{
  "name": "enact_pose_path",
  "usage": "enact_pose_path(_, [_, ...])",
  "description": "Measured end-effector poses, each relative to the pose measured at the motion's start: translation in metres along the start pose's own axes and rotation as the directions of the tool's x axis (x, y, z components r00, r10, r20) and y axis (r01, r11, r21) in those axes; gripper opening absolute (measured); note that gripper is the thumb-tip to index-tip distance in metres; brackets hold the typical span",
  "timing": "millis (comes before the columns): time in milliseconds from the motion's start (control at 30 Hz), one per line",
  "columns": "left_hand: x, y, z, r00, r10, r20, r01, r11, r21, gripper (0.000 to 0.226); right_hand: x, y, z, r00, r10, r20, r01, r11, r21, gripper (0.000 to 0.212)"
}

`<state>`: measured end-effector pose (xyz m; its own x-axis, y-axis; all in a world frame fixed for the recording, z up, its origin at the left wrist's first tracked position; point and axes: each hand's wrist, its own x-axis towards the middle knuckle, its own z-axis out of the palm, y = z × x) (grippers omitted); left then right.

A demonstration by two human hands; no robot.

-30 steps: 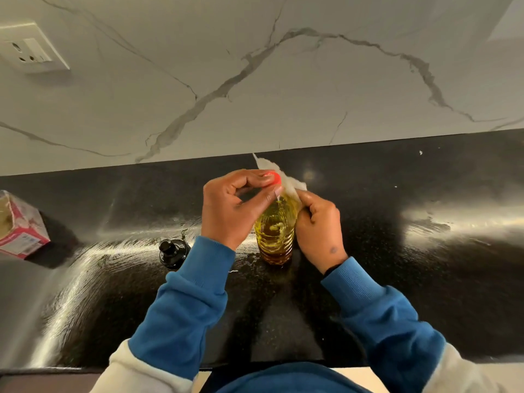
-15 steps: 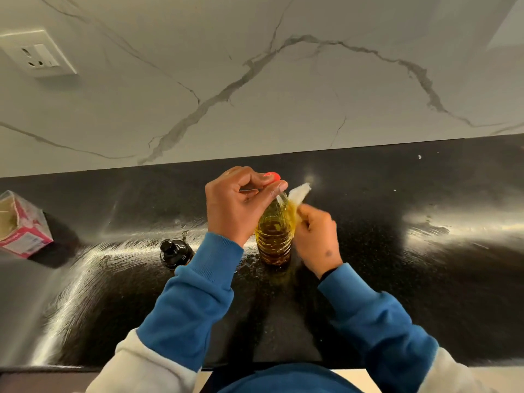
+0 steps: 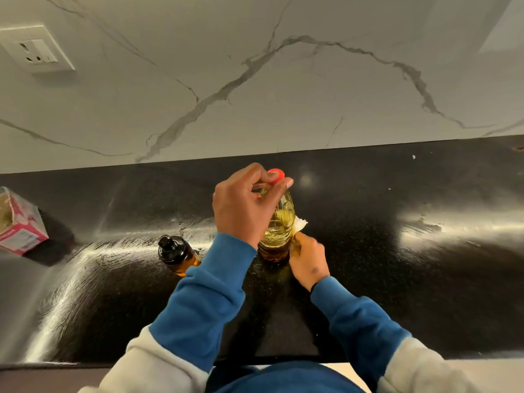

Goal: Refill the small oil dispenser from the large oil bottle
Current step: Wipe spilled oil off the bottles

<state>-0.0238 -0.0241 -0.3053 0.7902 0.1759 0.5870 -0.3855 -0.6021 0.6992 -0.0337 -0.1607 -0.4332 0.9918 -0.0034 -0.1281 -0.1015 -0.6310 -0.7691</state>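
Observation:
The large oil bottle [image 3: 279, 222], clear plastic with yellow oil and a red cap [image 3: 276, 175], stands upright on the black counter [image 3: 397, 265]. My left hand [image 3: 243, 205] grips its neck just under the cap. My right hand [image 3: 307, 259] presses a white tissue [image 3: 300, 224] against the bottle's lower right side. The small oil dispenser [image 3: 175, 255], dark glass with a black top and amber oil inside, stands to the left of the bottle, partly hidden by my left sleeve.
A pink and white carton [image 3: 19, 222] sits at the counter's left edge. A wall socket [image 3: 35, 51] is on the marble backsplash at upper left. The counter carries shiny smears of light.
My right hand with the tissue has slid down from the bottle's shoulder to its lower side. My left hand stays on the neck. The view has shifted slightly, showing more of the dispenser.

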Motion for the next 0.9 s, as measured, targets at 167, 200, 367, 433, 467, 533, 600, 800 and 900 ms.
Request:
enact_pose_path(167, [0.012,-0.008,-0.012,0.991,-0.074,0.114,0.087,0.99,-0.112,0.017,0.008,-0.02,-0.015,0.997,-0.044,-0.07,0.051,0.993,0.105,0.032])
enact_pose_path(200, [0.014,-0.008,-0.014,0.983,-0.091,0.16,0.117,0.98,-0.161,0.015,0.009,-0.028,-0.021,0.988,-0.098,-0.117,0.113,0.985,0.129,0.027])
enact_pose_path(367, [0.017,-0.014,-0.017,0.952,-0.087,0.294,0.17,0.948,-0.269,0.018,0.004,-0.072,-0.055,0.898,-0.333,-0.287,0.405,0.881,0.246,0.036])
enact_pose_path(433, [0.011,-0.012,-0.014,0.975,-0.109,0.193,0.148,0.968,-0.204,0.027,0.002,-0.07,-0.053,0.889,-0.345,-0.301,0.419,0.879,0.227,0.04])
enact_pose_path(467, [0.005,-0.009,-0.011,0.99,-0.104,0.098,0.119,0.98,-0.158,0.028,0.001,-0.065,-0.047,0.904,-0.314,-0.29,0.382,0.897,0.222,0.04])
enact_pose_path(533, [-0.006,-0.005,0.0,0.995,-0.04,-0.093,0.029,0.993,-0.119,0.024,-0.003,-0.048,-0.026,0.949,-0.206,-0.24,0.259,0.941,0.218,0.035])
enact_pose_path(600, [-0.012,-0.003,0.007,0.986,0.005,-0.166,-0.03,0.988,-0.15,0.018,-0.007,-0.032,-0.007,0.983,-0.114,-0.147,0.139,0.975,0.174,0.03])
enact_pose_path(800, [0.009,-0.005,-0.008,0.979,-0.108,0.174,0.17,0.902,-0.398,0.021,-0.006,-0.011,-0.003,0.998,0.063,0.019,-0.064,0.995,0.08,0.033])
enact_pose_path(900, [0.019,-0.014,-0.014,0.958,-0.113,0.265,0.225,0.869,-0.44,0.014,0.0,-0.024,-0.016,0.996,-0.024,-0.087,0.034,0.994,0.108,0.035])
